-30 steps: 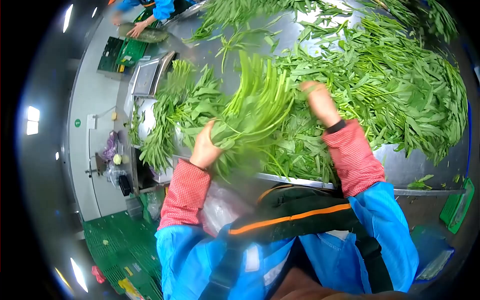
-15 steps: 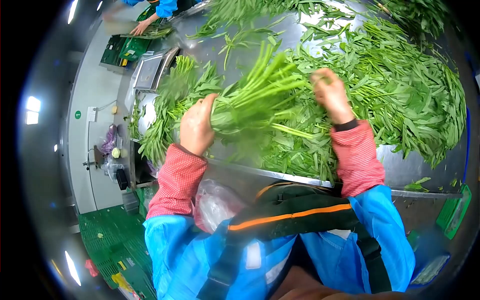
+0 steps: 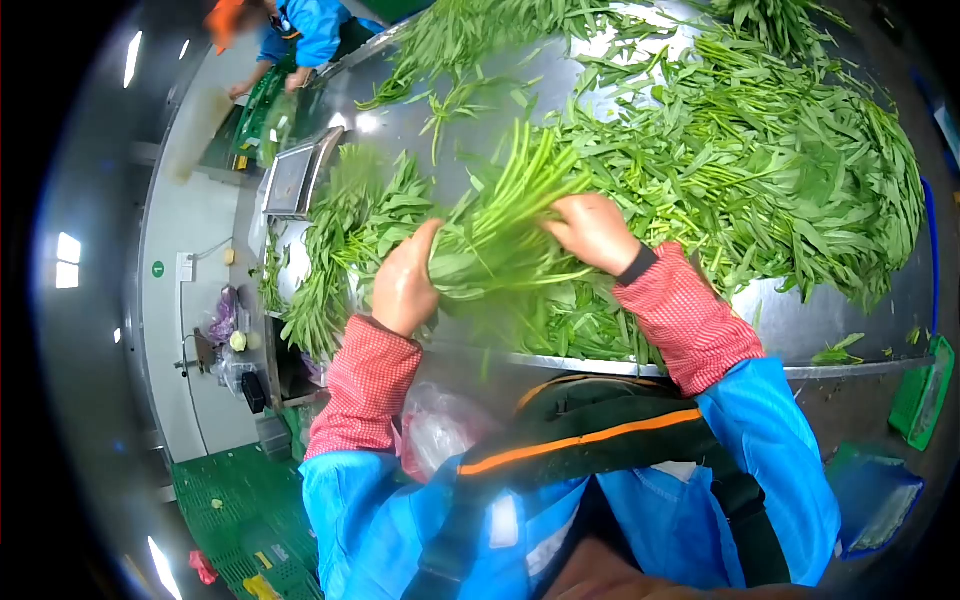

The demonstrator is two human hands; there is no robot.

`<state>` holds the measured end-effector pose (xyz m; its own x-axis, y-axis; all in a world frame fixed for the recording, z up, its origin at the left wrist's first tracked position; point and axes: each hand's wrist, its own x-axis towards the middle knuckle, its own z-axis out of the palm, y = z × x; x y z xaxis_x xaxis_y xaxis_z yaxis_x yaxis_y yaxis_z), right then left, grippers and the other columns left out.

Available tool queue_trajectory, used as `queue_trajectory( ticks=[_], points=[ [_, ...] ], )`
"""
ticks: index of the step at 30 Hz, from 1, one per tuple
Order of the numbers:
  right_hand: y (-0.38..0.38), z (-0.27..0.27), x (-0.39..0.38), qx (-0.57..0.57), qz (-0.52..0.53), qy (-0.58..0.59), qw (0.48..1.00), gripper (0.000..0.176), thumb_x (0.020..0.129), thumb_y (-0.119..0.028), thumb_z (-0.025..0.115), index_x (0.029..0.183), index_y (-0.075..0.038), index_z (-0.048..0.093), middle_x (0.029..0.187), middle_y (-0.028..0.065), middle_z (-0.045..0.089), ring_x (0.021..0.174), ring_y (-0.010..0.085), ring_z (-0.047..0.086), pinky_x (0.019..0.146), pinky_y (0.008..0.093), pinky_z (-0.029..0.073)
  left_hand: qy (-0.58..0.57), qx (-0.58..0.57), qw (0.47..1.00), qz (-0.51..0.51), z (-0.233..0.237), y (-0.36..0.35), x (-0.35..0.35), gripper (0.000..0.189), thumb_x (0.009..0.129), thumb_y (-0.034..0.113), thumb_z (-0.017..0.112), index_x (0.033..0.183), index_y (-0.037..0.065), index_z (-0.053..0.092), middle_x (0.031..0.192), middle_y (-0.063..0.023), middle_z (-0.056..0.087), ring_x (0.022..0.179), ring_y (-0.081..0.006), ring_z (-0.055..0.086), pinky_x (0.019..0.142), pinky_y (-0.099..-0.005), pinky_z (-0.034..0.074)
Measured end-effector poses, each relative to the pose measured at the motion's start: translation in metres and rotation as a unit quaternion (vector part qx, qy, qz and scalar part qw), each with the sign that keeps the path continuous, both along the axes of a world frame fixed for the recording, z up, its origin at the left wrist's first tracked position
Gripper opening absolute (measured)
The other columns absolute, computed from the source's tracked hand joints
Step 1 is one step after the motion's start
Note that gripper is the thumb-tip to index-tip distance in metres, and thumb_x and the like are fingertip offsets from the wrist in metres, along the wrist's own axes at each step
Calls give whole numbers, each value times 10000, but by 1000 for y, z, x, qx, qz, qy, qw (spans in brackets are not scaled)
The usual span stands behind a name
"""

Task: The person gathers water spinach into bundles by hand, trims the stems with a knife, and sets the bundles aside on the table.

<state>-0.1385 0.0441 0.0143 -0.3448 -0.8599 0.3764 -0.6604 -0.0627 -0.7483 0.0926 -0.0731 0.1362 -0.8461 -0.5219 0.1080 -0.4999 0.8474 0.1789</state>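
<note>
A bunch of leafy green stems is held over the near edge of the metal table. My left hand wraps round its leafy left side, the thumb pointing up. At the right side of the bunch, my right hand has its fingers closed on the stems; its fingertips are partly hidden among them. A large heap of the same greens covers the table's right side. More greens lie left of my left hand.
A scale stands at the table's left end. Past it, a co-worker in blue sleeves reaches toward green crates. Green crates are at the lower left, another crate at the right. A plastic bag hangs near my waist.
My right hand has moved left and down onto the stems of the bunch. My left hand has shifted slightly right and down with it. The co-worker shows more at the upper left.
</note>
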Motion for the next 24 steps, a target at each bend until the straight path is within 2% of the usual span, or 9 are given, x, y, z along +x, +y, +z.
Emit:
queue_trajectory(
  ticks=[1,3,6,10,12,14,19,21,24],
  points=[
    [-6,-16,-2,-37,4,-102,994,183,862,-245,624,842,-64,647,668,75,632,553,206,593,537,310,502,6,-2,1000,-3,0,0,3,642,638,-138,565,1241,72,498,1038,-207,620,966,-383,593,819,-409,489],
    [24,34,-31,31,58,-585,808,238,919,-332,575,963,-98,576,652,-44,535,516,87,490,467,221,403,9,14,1000,22,3,-2,11,649,632,-137,570,1247,57,498,1071,-206,616,990,-375,593,838,-397,490],
    [43,30,-77,-206,169,-693,670,195,979,-291,481,899,-116,511,635,-45,423,508,75,384,456,226,295,32,16,999,18,-3,-13,28,625,646,-94,620,1248,30,502,1114,-202,610,1027,-359,594,868,-376,490],
    [25,41,-85,-65,6,-464,884,298,916,-275,581,1118,-93,459,889,42,573,755,140,584,687,256,479,43,76,996,3,-3,-12,26,583,705,102,739,1235,10,514,1146,-190,608,1060,-320,597,903,-354,481],
    [7,38,-83,63,99,-353,928,560,853,-222,636,1329,-74,381,1094,61,554,974,141,578,762,310,499,28,96,995,-15,1,-9,17,590,720,143,744,1246,16,509,1149,-185,611,1056,-321,600,908,-357,478],
    [-9,27,-57,24,109,-338,934,445,834,-150,633,1245,-44,501,1007,53,584,904,144,575,768,308,504,13,108,993,-42,2,-6,9,625,702,125,757,1263,24,499,1157,-195,606,1065,-345,591,915,-369,473],
    [18,46,-56,24,-15,-511,859,103,883,-180,618,906,-82,596,691,-44,529,509,42,425,426,178,319,3,152,988,-7,-6,-11,21,785,631,193,844,1297,8,472,1164,-214,601,1092,-334,583,929,-380,461],
    [35,7,-107,-150,47,-691,706,218,917,-221,605,759,-121,493,594,-77,345,467,26,304,410,183,236,11,155,984,87,-28,-27,49,777,649,214,844,1294,-3,469,1187,-193,599,1098,-295,585,936,-362,460],
    [66,31,-114,-203,111,-705,671,137,956,-188,551,870,-85,524,615,-68,294,496,39,293,433,180,243,133,477,852,172,-27,-36,48,574,746,44,698,1278,-2,488,1145,-90,614,1018,-178,601,875,-308,490]
  ],
)
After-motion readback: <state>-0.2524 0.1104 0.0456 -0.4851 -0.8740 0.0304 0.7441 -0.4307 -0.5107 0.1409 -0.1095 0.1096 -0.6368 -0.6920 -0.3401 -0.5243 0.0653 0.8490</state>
